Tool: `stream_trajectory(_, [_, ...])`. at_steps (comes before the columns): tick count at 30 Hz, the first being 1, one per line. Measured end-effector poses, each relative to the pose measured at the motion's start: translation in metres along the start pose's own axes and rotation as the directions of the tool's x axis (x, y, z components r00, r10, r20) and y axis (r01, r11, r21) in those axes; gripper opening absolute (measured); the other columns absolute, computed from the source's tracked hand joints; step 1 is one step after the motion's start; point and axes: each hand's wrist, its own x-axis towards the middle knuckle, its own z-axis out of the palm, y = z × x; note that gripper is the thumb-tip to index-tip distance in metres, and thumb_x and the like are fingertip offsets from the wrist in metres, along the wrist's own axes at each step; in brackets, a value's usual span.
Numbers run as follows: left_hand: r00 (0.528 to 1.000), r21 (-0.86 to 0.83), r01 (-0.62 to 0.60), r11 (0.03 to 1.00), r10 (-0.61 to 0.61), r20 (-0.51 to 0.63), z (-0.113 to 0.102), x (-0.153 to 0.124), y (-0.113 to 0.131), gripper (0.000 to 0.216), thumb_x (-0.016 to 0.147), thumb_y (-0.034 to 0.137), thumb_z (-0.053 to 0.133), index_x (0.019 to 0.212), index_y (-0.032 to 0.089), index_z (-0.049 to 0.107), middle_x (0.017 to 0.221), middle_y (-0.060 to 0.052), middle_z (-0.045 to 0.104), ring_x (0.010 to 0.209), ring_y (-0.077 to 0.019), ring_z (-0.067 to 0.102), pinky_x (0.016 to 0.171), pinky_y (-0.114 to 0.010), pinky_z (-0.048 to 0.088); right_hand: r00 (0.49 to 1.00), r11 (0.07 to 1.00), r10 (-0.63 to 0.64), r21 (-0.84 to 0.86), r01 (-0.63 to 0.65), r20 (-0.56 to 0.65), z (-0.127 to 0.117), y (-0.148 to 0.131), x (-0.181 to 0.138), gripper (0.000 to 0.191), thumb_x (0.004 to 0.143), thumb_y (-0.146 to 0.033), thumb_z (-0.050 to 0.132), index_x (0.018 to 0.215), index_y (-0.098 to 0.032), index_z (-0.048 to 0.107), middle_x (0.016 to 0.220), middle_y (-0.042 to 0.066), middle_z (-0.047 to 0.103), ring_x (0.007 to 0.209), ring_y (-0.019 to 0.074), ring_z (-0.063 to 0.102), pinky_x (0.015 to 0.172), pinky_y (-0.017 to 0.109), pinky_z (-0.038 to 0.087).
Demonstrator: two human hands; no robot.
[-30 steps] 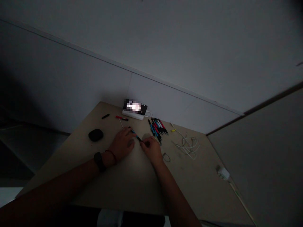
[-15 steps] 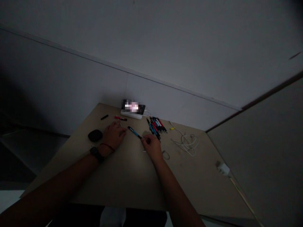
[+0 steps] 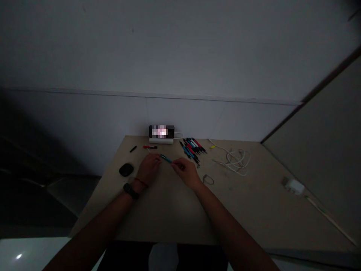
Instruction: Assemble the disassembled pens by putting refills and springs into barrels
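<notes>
My right hand (image 3: 186,170) pinches one end of a blue-and-black pen (image 3: 166,158) between thumb and fingers, above the tabletop. The pen points up and left, its far end close to the fingertips of my left hand (image 3: 149,167); whether they touch is unclear. My left hand lies low over the table with its fingers curled together, and what they hold, if anything, is hidden. Just past it lies a red pen (image 3: 150,147), with a thin pale piece beside it. A pile of blue, red, white and black pens (image 3: 193,148) rests beyond my right hand.
A lit phone (image 3: 161,132) leans at the back on a white base (image 3: 161,141). On the left are a black rounded case (image 3: 126,169) and a short black piece (image 3: 133,149). White cables (image 3: 232,162), a grey loop (image 3: 208,180) and a white plug (image 3: 295,186) lie rightward.
The camera view has turned and levelled. My hands have come closer together, bringing the pen's far end near my left fingertips. My right hand still grips the pen.
</notes>
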Motion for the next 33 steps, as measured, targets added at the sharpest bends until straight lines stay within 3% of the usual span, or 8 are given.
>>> stream_trajectory(3, [0.989, -0.059, -0.141, 0.988, 0.142, 0.026, 0.003, -0.006, 0.009, 0.026, 0.103, 0.037, 0.050, 0.096, 0.019, 0.068, 0.092, -0.007, 0.072, 0.088, -0.0200, 0.069, 0.085, -0.034, 0.057, 0.980, 0.973, 0.108, 0.186, -0.138, 0.165, 0.002, 0.002, 0.002, 0.032, 0.085, -0.048, 0.065, 0.091, -0.018, 0.075, 0.075, 0.004, 0.073, 0.059, 0.0158, 0.064, 0.056, 0.027, 0.050])
stream_trajectory(6, [0.979, -0.074, -0.196, 0.978, 0.199, 0.045, 0.003, -0.011, 0.012, 0.027, 0.103, 0.038, 0.050, 0.098, 0.021, 0.071, 0.088, -0.005, 0.073, 0.081, -0.0173, 0.069, 0.077, -0.029, 0.057, 0.957, 0.954, 0.076, 0.258, -0.151, 0.279, 0.002, 0.001, 0.003, 0.035, 0.083, -0.051, 0.068, 0.097, -0.019, 0.078, 0.078, 0.004, 0.077, 0.062, 0.0168, 0.069, 0.058, 0.026, 0.052])
stream_trajectory(10, [0.991, -0.019, -0.124, 0.992, 0.125, 0.042, 0.001, -0.012, 0.010, 0.025, 0.100, 0.041, 0.057, 0.101, 0.021, 0.072, 0.083, -0.004, 0.074, 0.071, -0.0154, 0.067, 0.068, -0.026, 0.055, 0.957, 0.967, 0.066, 0.219, -0.131, 0.284, 0.003, 0.002, 0.006, 0.031, 0.082, -0.048, 0.071, 0.093, -0.020, 0.080, 0.073, 0.004, 0.077, 0.064, 0.0184, 0.071, 0.060, 0.026, 0.051])
stream_trajectory(18, [0.984, 0.041, -0.113, 0.993, 0.106, 0.145, -0.002, -0.012, 0.012, 0.020, 0.095, 0.034, 0.064, 0.109, 0.020, 0.071, 0.086, -0.004, 0.075, 0.067, -0.0145, 0.067, 0.067, -0.026, 0.055, 0.970, 0.980, 0.107, 0.144, -0.140, 0.217, 0.009, 0.007, 0.007, 0.033, 0.080, -0.048, 0.075, 0.075, -0.016, 0.076, 0.063, 0.003, 0.071, 0.060, 0.0159, 0.064, 0.058, 0.025, 0.043])
stream_trajectory(23, [0.977, 0.014, -0.083, 0.996, 0.078, 0.201, -0.011, -0.013, 0.021, 0.027, 0.091, 0.034, 0.070, 0.115, 0.022, 0.068, 0.086, -0.003, 0.075, 0.067, -0.0141, 0.067, 0.066, -0.025, 0.055, 0.963, 0.957, 0.065, 0.259, -0.134, 0.260, 0.008, -0.001, 0.005, 0.034, 0.077, -0.050, 0.077, 0.071, -0.016, 0.074, 0.061, 0.002, 0.070, 0.058, 0.0144, 0.062, 0.055, 0.024, 0.042])
stream_trajectory(26, [0.975, 0.006, -0.076, 0.997, 0.073, 0.211, -0.020, -0.003, 0.023, 0.034, 0.090, 0.038, 0.071, 0.120, 0.022, 0.066, 0.090, -0.003, 0.075, 0.072, -0.0152, 0.068, 0.068, -0.027, 0.056, 0.976, 0.924, 0.060, 0.358, -0.134, 0.209, 0.006, 0.000, 0.008, 0.030, 0.074, -0.046, 0.079, 0.074, -0.017, 0.073, 0.063, 0.002, 0.071, 0.058, 0.0147, 0.064, 0.056, 0.024, 0.046])
stream_trajectory(29, [0.962, 0.105, -0.100, 0.989, 0.069, 0.265, -0.031, 0.016, 0.011, 0.038, 0.089, 0.043, 0.072, 0.121, 0.023, 0.066, 0.101, -0.006, 0.075, 0.084, -0.0193, 0.070, 0.077, -0.032, 0.058, 0.986, 0.850, 0.159, 0.501, -0.161, 0.047, 0.000, 0.005, 0.015, 0.032, 0.071, -0.045, 0.081, 0.086, -0.018, 0.073, 0.064, 0.000, 0.070, 0.056, 0.0138, 0.063, 0.056, 0.025, 0.050])
stream_trajectory(33, [0.959, 0.304, -0.098, 0.948, 0.008, 0.283, -0.046, 0.040, -0.023, 0.035, 0.093, 0.030, 0.062, 0.124, 0.015, 0.065, 0.120, -0.014, 0.070, 0.106, -0.0269, 0.067, 0.097, -0.045, 0.055, 0.884, 0.676, 0.432, 0.713, -0.187, -0.178, -0.012, 0.013, 0.026, 0.027, 0.072, -0.042, 0.080, 0.082, -0.019, 0.070, 0.063, -0.001, 0.066, 0.055, 0.0120, 0.060, 0.055, 0.025, 0.053])
